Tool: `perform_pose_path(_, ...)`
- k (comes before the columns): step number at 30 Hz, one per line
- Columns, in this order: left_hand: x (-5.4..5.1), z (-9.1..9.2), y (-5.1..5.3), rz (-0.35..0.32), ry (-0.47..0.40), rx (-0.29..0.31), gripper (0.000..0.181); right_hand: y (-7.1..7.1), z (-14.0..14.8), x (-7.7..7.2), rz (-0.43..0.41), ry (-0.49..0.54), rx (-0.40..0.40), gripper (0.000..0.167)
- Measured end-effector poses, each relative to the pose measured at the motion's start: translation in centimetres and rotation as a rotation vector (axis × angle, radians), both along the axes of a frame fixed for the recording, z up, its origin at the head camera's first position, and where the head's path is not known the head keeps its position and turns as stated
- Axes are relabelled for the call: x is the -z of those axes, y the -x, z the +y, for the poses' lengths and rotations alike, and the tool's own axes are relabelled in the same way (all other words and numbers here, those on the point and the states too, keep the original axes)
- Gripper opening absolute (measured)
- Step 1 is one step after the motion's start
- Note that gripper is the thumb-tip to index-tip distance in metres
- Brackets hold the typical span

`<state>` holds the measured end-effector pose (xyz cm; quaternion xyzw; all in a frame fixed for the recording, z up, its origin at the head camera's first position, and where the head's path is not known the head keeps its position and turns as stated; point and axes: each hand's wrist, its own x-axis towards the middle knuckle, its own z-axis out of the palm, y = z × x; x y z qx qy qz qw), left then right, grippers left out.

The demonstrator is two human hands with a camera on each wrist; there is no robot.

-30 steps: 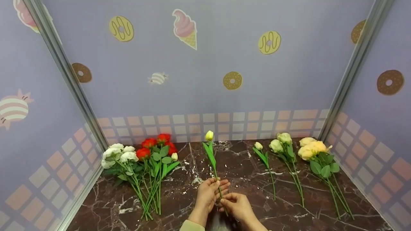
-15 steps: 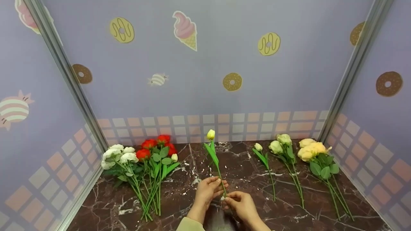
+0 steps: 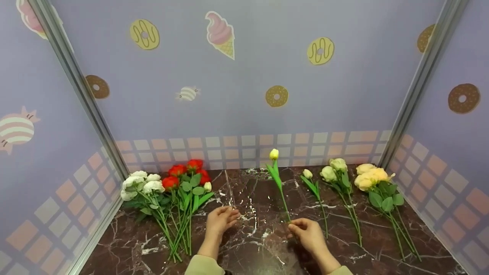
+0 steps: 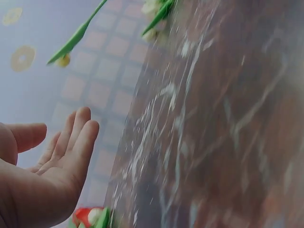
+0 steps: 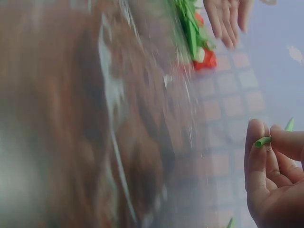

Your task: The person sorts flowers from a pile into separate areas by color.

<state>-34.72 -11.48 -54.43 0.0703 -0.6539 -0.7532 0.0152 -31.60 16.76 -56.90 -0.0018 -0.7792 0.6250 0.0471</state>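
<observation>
My right hand [image 3: 310, 235] pinches the lower stem of a yellow tulip [image 3: 274, 154] between thumb and fingertips. The flower points away from me, with its long green leaves [image 3: 274, 173] below the bud. In the right wrist view the cut stem end [image 5: 262, 142] pokes out between thumb and fingers. My left hand [image 3: 221, 221] is off to the left with nothing in it; its fingers [image 4: 85, 137] are extended in the left wrist view. A second, pale tulip [image 3: 307, 174] lies on the marbled table just right of the held one.
White flowers [image 3: 139, 185] and red flowers [image 3: 177, 176], with one pale tulip bud [image 3: 207, 186] among them, lie on the left. To the right are pale green roses [image 3: 334, 170] and peach-yellow flowers [image 3: 371, 177]. Patterned walls [image 3: 244, 114] enclose the dark marbled table [image 3: 252, 252].
My left hand has let go of the tulip stem and moved left. The right hand has carried the tulip to the right. The lying flowers have stayed put.
</observation>
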Motion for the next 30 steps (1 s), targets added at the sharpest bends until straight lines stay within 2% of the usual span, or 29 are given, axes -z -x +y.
perform_pose_path(3,-0.2,-1.3,0.3,-0.009,0.049,-0.062,0.042,0.4,1.1,0.0,-0.004,-0.008,0.041,0.019)
perform_pose_path(7,-0.6,-3.0,0.3,0.026,0.145,-0.176,0.036,0.9,2.6,0.0,-0.014,-0.044,0.096,0.015)
perform_pose_path(11,-0.9,-5.0,0.4,0.065,0.363,-0.290,0.031,1.2,4.3,0.2,-0.043,-0.104,0.133,0.013)
perform_pose_path(14,-1.1,-6.5,0.3,0.056,0.518,-0.356,0.030,1.6,5.5,0.3,-0.059,-0.179,0.146,0.013)
perform_pose_path(16,-1.1,-7.4,0.4,0.034,0.576,-0.386,0.032,1.7,6.2,0.4,-0.068,-0.226,0.150,0.014)
perform_pose_path(21,-0.6,-9.1,0.6,0.002,0.658,-0.425,0.035,2.1,7.3,0.6,-0.065,-0.319,0.164,0.014)
perform_pose_path(24,-0.2,-9.7,0.5,-0.021,0.716,-0.424,0.038,2.2,7.7,0.5,-0.061,-0.385,0.179,0.015)
perform_pose_path(30,0.3,-10.4,0.5,-0.098,0.833,-0.345,0.044,2.6,9.0,0.1,-0.101,-0.469,0.186,0.018)
